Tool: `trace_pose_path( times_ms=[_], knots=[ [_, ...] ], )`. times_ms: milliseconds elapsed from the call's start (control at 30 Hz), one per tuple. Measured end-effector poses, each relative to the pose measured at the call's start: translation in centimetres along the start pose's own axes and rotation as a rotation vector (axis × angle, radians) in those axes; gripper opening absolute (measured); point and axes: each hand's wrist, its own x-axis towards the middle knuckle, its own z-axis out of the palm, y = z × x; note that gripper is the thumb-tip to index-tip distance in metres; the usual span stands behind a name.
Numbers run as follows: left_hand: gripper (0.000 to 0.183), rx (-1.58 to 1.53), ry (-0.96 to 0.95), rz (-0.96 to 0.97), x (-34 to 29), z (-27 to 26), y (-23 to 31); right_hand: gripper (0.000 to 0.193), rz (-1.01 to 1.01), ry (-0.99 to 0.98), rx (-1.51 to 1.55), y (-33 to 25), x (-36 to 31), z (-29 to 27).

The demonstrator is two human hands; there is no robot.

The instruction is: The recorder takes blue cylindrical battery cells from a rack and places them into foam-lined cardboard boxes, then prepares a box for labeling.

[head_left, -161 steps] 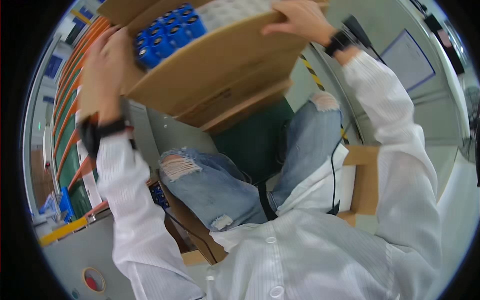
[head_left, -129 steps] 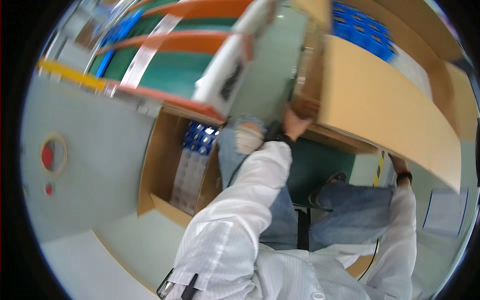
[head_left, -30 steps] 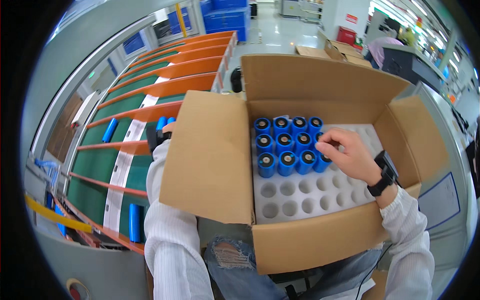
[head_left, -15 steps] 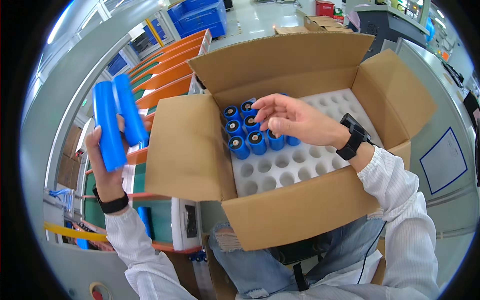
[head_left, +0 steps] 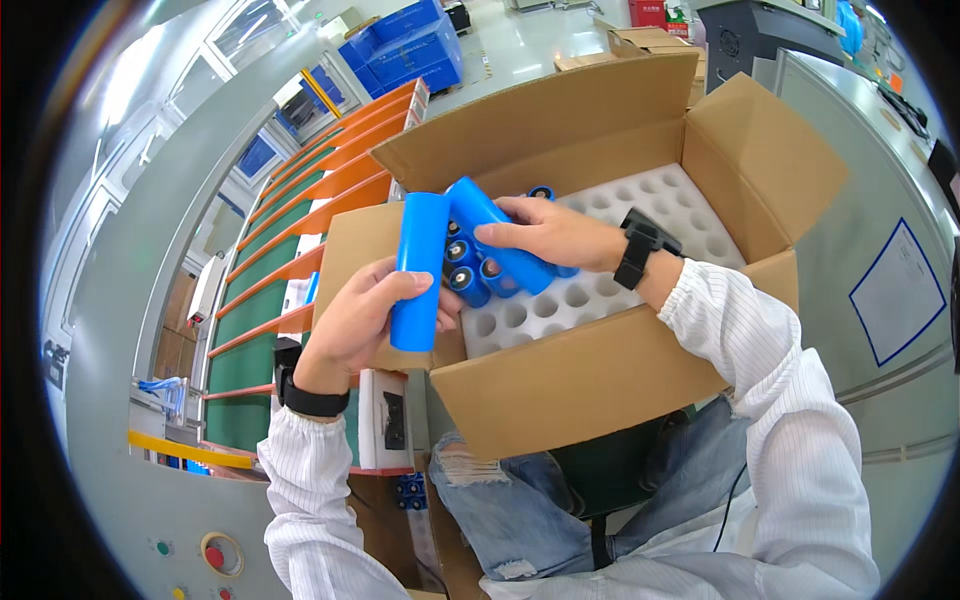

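Note:
My left hand (head_left: 355,312) grips a blue cylindrical battery cell (head_left: 422,235), thumb across its lower part, held upright in front of the carton's left flap. A second blue battery cell (head_left: 520,265) is tilted in my right hand (head_left: 565,232), which pinches its side above the open cardboard carton (head_left: 600,390). The two held cells are close together near their upper ends. Below them, several upright blue cells (head_left: 466,286) with dark ring-shaped tops stand in the left part of a white foam tray (head_left: 540,324) with round holes. My right hand and its cell partly cover them.
Left of the carton runs a green-bedded rack (head_left: 240,350) with orange dividers (head_left: 355,200). A grey panel with a red button (head_left: 214,556) is at the lower left. Blue bins (head_left: 415,55) stand at the back, and a grey cabinet (head_left: 765,45) at the back right.
My left hand has moved right, bringing the cells from over the rack to the carton. My right hand, empty before, now grips one of the two cells that were in my left hand.

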Motion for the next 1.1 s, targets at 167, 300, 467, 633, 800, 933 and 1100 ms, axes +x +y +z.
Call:
trace_pose_path(
  times_ms=[167,300,467,633,800,933,1100],
  knots=[
    [0.043,1.070,0.078,0.110,-0.7,-0.8,0.9,0.040,-0.091,-0.062,-1.123,0.1,-1.3,-1.1],
    [0.040,1.472,0.058,0.186,0.6,0.0,-1.3,0.030,-0.070,-0.085,-1.583,2.2,-0.7,0.8],
    [0.037,1.655,0.192,0.214,2.6,0.8,-3.1,0.040,-0.176,-0.001,-1.314,2.0,0.0,0.5],
    [0.035,1.669,0.151,0.272,3.8,-0.1,-2.4,0.041,-0.374,0.005,-1.087,1.8,0.6,0.8],
    [0.036,1.631,0.101,0.100,3.9,0.6,-2.1,0.041,-0.366,-0.033,-1.110,2.4,0.8,0.6],
    [0.044,1.513,0.127,0.180,5.1,1.6,-4.0,0.043,-0.382,-0.057,-1.041,2.0,1.0,0.8],
    [0.046,1.389,0.193,0.233,4.3,0.0,-3.6,0.043,-0.416,0.006,-1.060,2.3,0.7,0.9]
  ],
)
